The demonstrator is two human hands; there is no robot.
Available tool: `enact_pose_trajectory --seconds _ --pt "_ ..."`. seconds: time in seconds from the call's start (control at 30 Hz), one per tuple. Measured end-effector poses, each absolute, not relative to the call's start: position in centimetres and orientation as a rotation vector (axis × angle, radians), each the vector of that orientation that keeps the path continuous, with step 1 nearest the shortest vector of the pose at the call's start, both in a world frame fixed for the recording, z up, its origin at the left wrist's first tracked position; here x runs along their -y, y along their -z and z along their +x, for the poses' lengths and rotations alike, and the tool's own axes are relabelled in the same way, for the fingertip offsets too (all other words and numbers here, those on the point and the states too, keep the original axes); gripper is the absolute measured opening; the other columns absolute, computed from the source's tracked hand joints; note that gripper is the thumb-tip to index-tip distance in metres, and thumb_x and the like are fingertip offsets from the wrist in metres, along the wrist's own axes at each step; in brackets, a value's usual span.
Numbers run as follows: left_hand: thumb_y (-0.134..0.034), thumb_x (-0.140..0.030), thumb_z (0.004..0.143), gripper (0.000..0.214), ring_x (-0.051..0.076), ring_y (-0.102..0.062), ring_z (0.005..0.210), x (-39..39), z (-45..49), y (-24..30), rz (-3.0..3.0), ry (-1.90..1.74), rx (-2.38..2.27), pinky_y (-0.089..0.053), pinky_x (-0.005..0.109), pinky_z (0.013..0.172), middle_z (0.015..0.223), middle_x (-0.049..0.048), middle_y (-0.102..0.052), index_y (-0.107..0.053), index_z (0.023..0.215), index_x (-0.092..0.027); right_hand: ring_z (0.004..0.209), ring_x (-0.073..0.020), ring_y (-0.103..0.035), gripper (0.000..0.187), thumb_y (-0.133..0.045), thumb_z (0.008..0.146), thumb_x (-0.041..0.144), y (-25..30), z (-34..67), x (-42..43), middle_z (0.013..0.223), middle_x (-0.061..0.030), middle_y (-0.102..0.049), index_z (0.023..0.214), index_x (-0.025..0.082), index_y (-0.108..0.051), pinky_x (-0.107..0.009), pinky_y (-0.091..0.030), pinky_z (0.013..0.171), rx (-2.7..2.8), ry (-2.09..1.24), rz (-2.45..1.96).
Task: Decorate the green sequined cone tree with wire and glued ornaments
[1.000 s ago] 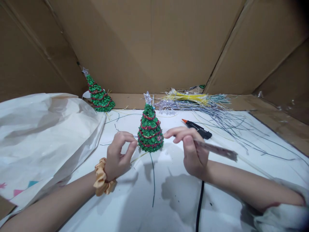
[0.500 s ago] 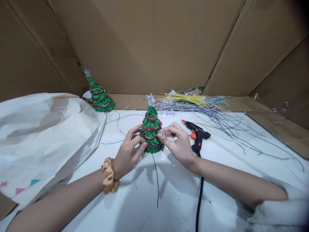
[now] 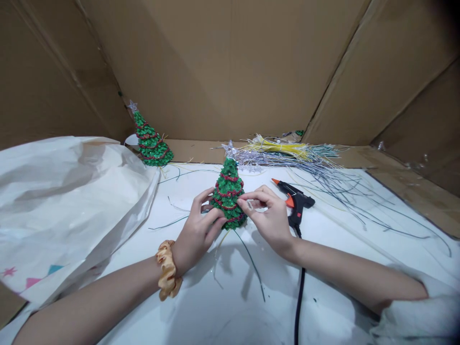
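Note:
A small green Christmas tree (image 3: 228, 189) with red garland and a clear star on top stands at the middle of the white work surface (image 3: 230, 297). My left hand (image 3: 200, 230), with a gold scrunchie on its wrist, grips the tree's lower left side. My right hand (image 3: 268, 215) pinches something tiny against the tree's right side; I cannot make out what. Thin wires trail from the tree's base toward me.
A black and orange glue gun (image 3: 295, 200) lies just right of my right hand, its cord running toward me. A second small tree (image 3: 151, 141) stands at the back left. Bundles of yellow and grey wires (image 3: 287, 148) lie at the back. Crumpled white paper (image 3: 64, 201) fills the left. Cardboard walls surround the space.
My right hand dropped the long flat strip and went to the tree's right side. My left hand moved in and took hold of the tree. The tree has shifted slightly right.

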State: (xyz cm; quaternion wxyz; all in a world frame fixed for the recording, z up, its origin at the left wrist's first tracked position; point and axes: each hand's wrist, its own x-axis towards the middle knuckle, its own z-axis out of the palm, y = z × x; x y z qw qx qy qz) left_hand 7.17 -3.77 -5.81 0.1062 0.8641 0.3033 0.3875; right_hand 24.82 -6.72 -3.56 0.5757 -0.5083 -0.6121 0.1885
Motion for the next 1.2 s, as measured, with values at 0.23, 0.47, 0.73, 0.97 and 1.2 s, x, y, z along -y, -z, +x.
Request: enact_pose_trajectory --seconds 0.23,0.47,0.73,0.97,1.2 --pt "-0.051 -0.013 0.085 0.009 0.023 -0.041 0.117 4.0 7.3 5.9 2.526 -1.168 -0.886 -0.048 0.04 0.092 0.131 0.0082 -0.028 -0.058 0.082 -0.017 0.052 -0.0092 -0.034 0.015 -0.068 0.068 0.03 2.6 24.5 6.1 0.057 0.0051 -0.038 0.07 0.015 -0.066 -0.025 -0.033 0.053 1.154 -0.769 -1.382" --pt "-0.052 -0.014 0.083 0.009 0.025 -0.043 0.114 4.1 7.6 6.2 2.556 -1.156 -0.905 -0.049 0.043 0.092 0.132 0.0087 -0.025 -0.059 0.077 -0.016 0.051 -0.0074 -0.03 0.017 -0.065 0.064 0.03 2.2 24.9 5.3 0.056 0.0064 -0.034 0.069 0.014 -0.061 -0.023 -0.027 0.049 1.101 -0.894 -1.36" --pt "-0.052 -0.013 0.083 0.009 0.024 -0.042 0.114 4.1 7.6 6.5 2.585 -1.154 -0.912 -0.048 0.044 0.092 0.134 0.0088 -0.023 -0.058 0.076 -0.016 0.052 -0.0085 -0.03 0.01 -0.058 0.064 0.025 1.6 24.8 4.4 0.054 0.0062 -0.034 0.061 0.016 -0.055 -0.024 -0.026 0.051 1.222 -0.822 -1.402" --pt "-0.05 -0.013 0.084 0.01 0.024 -0.042 0.115 4.2 7.5 6.2 2.63 -1.112 -0.928 -0.048 0.042 0.093 0.136 0.01 -0.022 -0.057 0.077 -0.014 0.054 -0.0104 -0.037 0.005 -0.047 0.068 0.021 2.0 24.6 4.2 0.058 0.0045 -0.039 0.064 0.018 -0.047 -0.026 -0.031 0.054 1.376 -0.734 -1.407" --pt "-0.049 -0.011 0.084 0.009 0.024 -0.041 0.119 4.3 7.4 6.4 2.627 -1.087 -0.881 -0.046 0.042 0.096 0.141 0.0107 -0.021 -0.057 0.079 -0.014 0.058 -0.0126 -0.04 0.005 -0.045 0.074 0.024 3.1 24.9 4.2 0.066 0.0026 -0.04 0.072 0.02 -0.042 -0.026 -0.035 0.054 1.438 -0.672 -1.32"
